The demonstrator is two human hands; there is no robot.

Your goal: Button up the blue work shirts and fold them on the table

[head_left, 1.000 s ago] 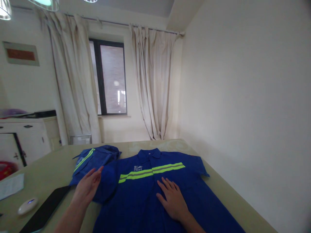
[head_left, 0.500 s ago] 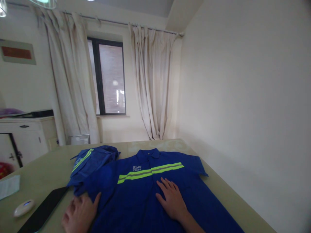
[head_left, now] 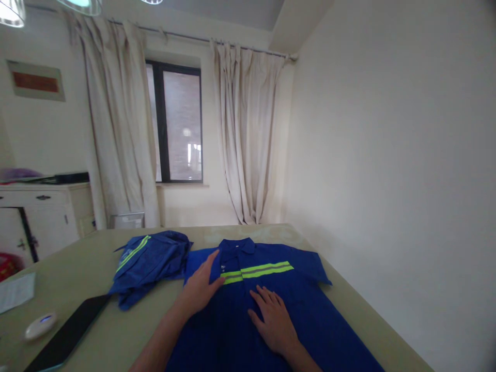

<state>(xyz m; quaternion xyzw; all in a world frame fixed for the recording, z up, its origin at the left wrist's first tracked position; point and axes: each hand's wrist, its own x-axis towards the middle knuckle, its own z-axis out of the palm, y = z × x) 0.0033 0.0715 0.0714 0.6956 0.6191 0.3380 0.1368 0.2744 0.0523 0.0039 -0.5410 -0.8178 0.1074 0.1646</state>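
A blue short-sleeved work shirt [head_left: 232, 320] with a yellow-green and grey reflective stripe lies front up on the table, its collar toward the far side. My left hand [head_left: 201, 287] rests on the shirt's left part, fingers stretched and thumb apart. Beneath it, the left side is folded inward over part of the stripe and chest print. My right hand [head_left: 273, 320] lies flat on the middle of the shirt below the stripe, fingers spread. A second blue garment [head_left: 155, 261] with a similar stripe lies bunched to the left.
On the left of the greenish table [head_left: 116, 341] lie a black flat object [head_left: 72, 330], a small white oval device [head_left: 41, 326] and a paper sheet [head_left: 17, 292]. A wall [head_left: 387, 181] runs along the right edge. Behind are curtains [head_left: 248, 134] and a white cabinet [head_left: 46, 217].
My left hand has moved right and away from me, from the shirt's left sleeve onto its chest. The left sleeve side has come over inward. My right hand stays in place.
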